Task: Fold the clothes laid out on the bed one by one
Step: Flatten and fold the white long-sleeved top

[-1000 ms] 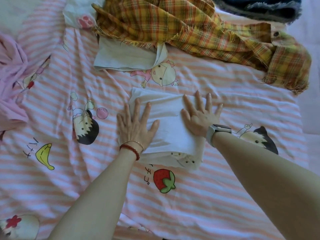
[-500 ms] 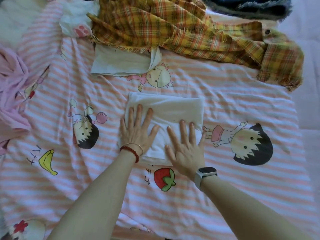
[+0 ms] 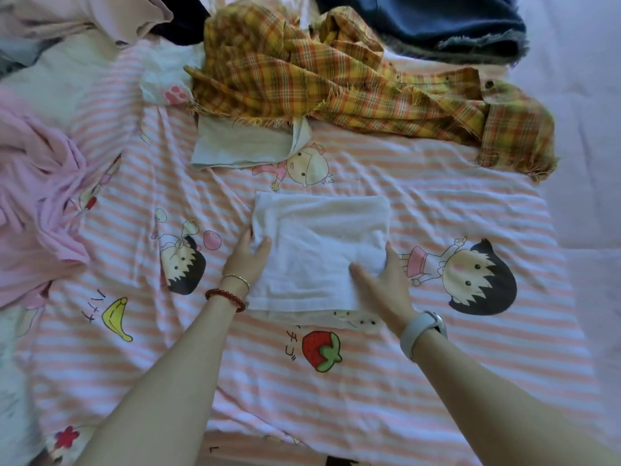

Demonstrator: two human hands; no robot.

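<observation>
From the head camera, a white folded cloth of soft, towel-like fabric (image 3: 319,253) lies in the middle of the bed, on a pink and white striped bedsheet with printed cartoon children, a banana and a strawberry (image 3: 437,381). The cloth makes a rough rectangle with several layers, and at its near edge a lower layer with small dark dots comes out a little.

The left hand (image 3: 248,260) is at the left edge of this cloth. Its thumb lies on top of the fabric and the other fingers go under the edge, so it pinches the left side. On this wrist there is a red bead bracelet (image 3: 225,298) and a thin gold bangle (image 3: 236,280).

The right hand (image 3: 386,280) is at the right edge of the same cloth. The thumb rests on top, pointing left, and the fingers curl around the right side of the fabric, so it grips the edge. This wrist carries a watch with a pale grey band (image 3: 421,332).

Farther up the bed, well apart from the hands, a crumpled yellow and orange plaid shirt with frayed edges (image 3: 336,82) lies over a flat off-white cloth (image 3: 242,148). A dark blue denim garment (image 3: 437,25) is at the top right, and a bunched light pink garment (image 3: 37,196) is at the left side.
</observation>
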